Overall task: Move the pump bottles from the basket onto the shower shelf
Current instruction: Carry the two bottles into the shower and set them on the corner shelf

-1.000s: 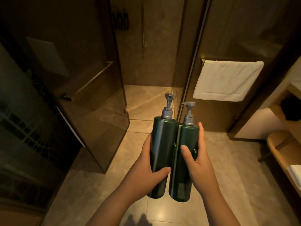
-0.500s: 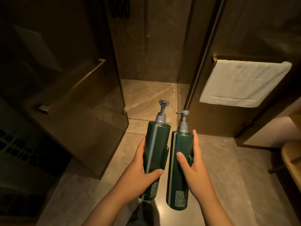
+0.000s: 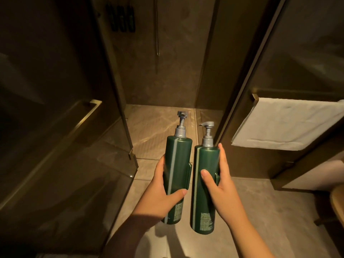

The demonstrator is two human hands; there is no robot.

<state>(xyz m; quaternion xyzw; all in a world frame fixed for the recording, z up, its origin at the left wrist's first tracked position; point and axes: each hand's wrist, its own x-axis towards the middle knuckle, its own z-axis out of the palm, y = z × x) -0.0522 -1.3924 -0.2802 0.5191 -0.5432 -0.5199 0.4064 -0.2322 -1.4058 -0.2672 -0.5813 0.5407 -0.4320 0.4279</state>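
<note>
Moved apart and nearer to shower (image 3: 160, 125) since before; gripping left bottle (image 3: 178, 164) with left hand (image 3: 163, 194), right bottle (image 3: 206, 157) with right hand (image 3: 223, 185), both upright above floor (image 3: 260, 211); not yet at shelf

The left dark green plastic pump bottle (image 3: 177, 164) has a smooth, semi-gloss skin that catches a pale streak of light down its length. The right dark green plastic pump bottle (image 3: 204, 161) looks the same. Their grey pump heads (image 3: 181, 130) are matt and silvery; plastic or metal cannot be told. The white folded towel (image 3: 290, 125) is soft, matt cloth. The tinted glass shower door (image 3: 65, 183) is glossy and reflective, with a brushed brass-coloured metal handle bar (image 3: 81, 123). The beige stone-look floor tiles (image 3: 260, 211) are smooth and veined, with a low satin shine. A round tan wooden edge (image 3: 337, 202) looks matt.
</note>
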